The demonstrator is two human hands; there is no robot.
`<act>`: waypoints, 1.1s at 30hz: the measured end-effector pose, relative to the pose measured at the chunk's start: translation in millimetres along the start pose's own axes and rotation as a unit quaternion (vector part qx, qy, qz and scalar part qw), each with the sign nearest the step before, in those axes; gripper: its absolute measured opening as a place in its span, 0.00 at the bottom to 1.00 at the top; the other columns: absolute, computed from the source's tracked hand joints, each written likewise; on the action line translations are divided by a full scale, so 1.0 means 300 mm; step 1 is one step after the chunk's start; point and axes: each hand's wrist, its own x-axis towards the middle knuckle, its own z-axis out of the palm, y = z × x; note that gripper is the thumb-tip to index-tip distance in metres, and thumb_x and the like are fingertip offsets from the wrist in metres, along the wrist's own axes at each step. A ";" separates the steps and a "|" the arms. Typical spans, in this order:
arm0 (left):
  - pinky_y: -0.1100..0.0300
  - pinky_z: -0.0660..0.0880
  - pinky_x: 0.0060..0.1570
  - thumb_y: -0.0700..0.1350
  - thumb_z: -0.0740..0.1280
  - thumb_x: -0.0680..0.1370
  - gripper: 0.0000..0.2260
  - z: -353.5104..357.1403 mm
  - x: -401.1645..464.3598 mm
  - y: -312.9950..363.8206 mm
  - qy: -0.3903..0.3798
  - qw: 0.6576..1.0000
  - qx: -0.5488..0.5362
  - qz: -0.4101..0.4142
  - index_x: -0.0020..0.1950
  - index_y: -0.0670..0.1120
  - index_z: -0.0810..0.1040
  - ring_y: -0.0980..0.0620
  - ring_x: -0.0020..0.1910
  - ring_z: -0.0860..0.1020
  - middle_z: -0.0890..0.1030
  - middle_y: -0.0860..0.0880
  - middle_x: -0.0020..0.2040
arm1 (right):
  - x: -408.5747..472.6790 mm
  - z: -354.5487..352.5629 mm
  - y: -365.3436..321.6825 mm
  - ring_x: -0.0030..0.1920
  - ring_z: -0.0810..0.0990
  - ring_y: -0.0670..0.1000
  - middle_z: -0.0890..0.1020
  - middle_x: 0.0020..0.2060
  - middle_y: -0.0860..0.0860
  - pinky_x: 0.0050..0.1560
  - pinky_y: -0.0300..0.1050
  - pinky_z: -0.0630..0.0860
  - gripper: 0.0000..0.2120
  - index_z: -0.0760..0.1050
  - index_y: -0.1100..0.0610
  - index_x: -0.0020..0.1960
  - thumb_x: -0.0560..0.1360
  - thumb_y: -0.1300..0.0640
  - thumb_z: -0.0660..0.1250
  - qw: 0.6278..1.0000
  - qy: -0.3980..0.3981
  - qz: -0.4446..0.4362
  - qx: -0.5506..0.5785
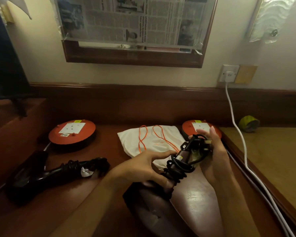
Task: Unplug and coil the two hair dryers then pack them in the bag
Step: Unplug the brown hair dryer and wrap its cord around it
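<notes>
Nearby, a white bag (150, 142) lies on the brown desk (109, 117), below a newspaper-covered mirror (132, 23).

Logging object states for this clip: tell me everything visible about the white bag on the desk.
The white bag looks like soft cloth, lying flat and slightly puffed on the dark wooden desk between two red cable reels. Its orange drawstring lies in loose loops on top. Its near corner is hidden behind the hair dryer held in both hands; whether its mouth is open cannot be seen.

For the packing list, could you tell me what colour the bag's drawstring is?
Orange drawstring on the white bag, head view.
</notes>
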 end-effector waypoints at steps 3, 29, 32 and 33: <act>0.46 0.78 0.65 0.35 0.80 0.70 0.39 0.005 0.057 -0.003 -0.005 1.000 0.009 -0.021 0.78 0.55 0.72 0.50 0.54 0.86 0.84 0.51 0.65 | -0.045 -0.036 -0.033 0.55 0.84 0.61 0.85 0.48 0.62 0.47 0.47 0.80 0.27 0.82 0.63 0.54 0.82 0.40 0.57 1.000 -0.014 0.018 -0.010; 0.53 0.75 0.65 0.58 0.76 0.74 0.27 0.277 0.699 0.082 -0.208 0.918 0.338 -0.025 0.71 0.51 0.80 0.52 0.60 0.79 0.82 0.53 0.61 | -0.103 -0.355 0.211 0.47 0.82 0.51 0.81 0.51 0.55 0.48 0.44 0.79 0.30 0.61 0.67 0.77 0.80 0.60 0.69 0.960 0.134 0.153 -0.193; 0.54 0.75 0.65 0.61 0.75 0.74 0.31 0.256 0.630 0.086 -0.159 0.934 0.319 -0.017 0.74 0.51 0.77 0.52 0.61 0.80 0.83 0.51 0.65 | -0.109 -0.395 0.187 0.42 0.85 0.52 0.84 0.44 0.55 0.38 0.43 0.79 0.20 0.73 0.63 0.70 0.80 0.61 0.69 0.928 0.129 0.101 -0.335; 0.56 0.76 0.64 0.62 0.75 0.74 0.31 0.245 0.595 0.088 -0.127 0.947 0.296 -0.013 0.74 0.50 0.77 0.52 0.61 0.81 0.83 0.50 0.64 | -0.103 -0.413 0.177 0.44 0.85 0.53 0.84 0.44 0.53 0.39 0.43 0.79 0.16 0.77 0.62 0.66 0.79 0.61 0.69 0.901 0.133 0.055 -0.409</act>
